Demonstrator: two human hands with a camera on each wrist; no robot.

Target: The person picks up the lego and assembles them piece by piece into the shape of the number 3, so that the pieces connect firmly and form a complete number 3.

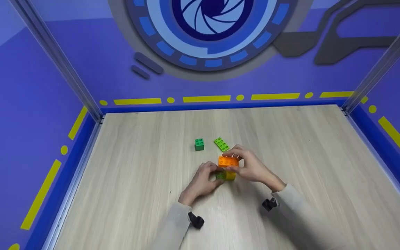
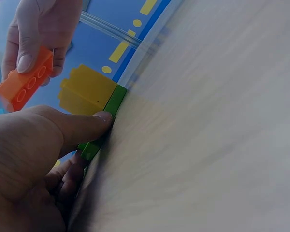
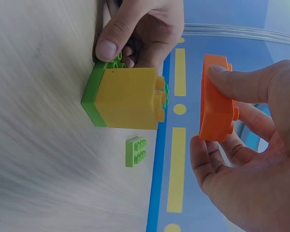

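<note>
My right hand (image 1: 252, 167) holds an orange toy building brick (image 1: 227, 161) between thumb and fingers, studs up. In the right wrist view the orange brick (image 3: 215, 104) is apart from the yellow brick (image 3: 128, 96), above its studs. That yellow brick stands on one end of a flat green brick (image 3: 91, 94), whose other end has bare studs. Low at the tabletop, my left hand (image 1: 203, 178) grips the flat green brick by its sides, thumb (image 2: 92, 125) along the near side; some of its fingers are hidden behind it.
Beyond the hands a dark green brick (image 1: 199, 144) and a flat light green brick (image 1: 221, 144) lie on the wooden table (image 1: 144, 149). Blue-purple panels (image 1: 92, 62) wall the table at the back and both sides.
</note>
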